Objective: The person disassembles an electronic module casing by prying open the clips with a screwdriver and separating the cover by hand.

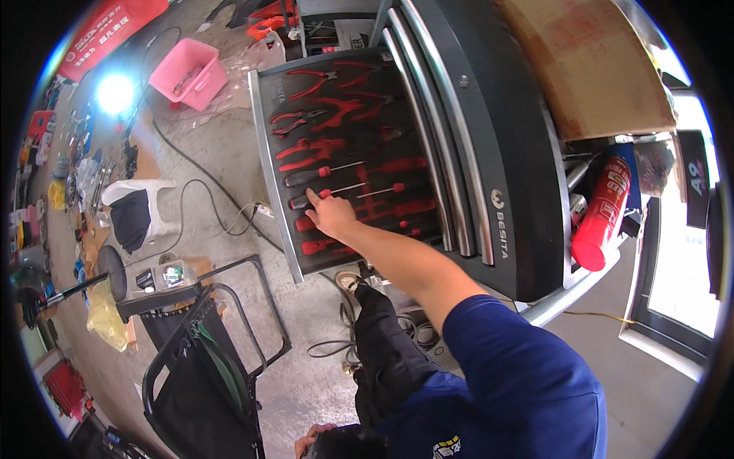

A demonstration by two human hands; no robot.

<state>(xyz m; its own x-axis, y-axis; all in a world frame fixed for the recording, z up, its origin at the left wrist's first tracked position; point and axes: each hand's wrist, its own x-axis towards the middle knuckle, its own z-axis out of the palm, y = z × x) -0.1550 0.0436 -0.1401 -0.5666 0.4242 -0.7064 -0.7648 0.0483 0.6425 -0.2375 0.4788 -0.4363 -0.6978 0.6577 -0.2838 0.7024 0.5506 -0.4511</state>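
My right hand [334, 216] reaches over an open tool drawer [264, 164]. Its index finger is stretched out and touches the grey-and-red handle of a screwdriver [298, 203], which lies in the black tray; nothing appears lifted. Just above lies another screwdriver [306, 177], and a shorter one [391, 188] is to the right. Several red-handled pliers [310, 115] fill the far part of the tray. At the lower edge, the fingers of my left hand [314, 436] are bent against a black object [350, 442] that is cut off and too dark to make out.
The dark tool cabinet [512, 191] stands at right, with a cardboard box [589, 69] and a red spray can [608, 210] beside it. A black folding frame [206, 359] is at lower left. A cable [202, 172], a white stool [157, 210] and a pink bin [195, 73] are on the floor.
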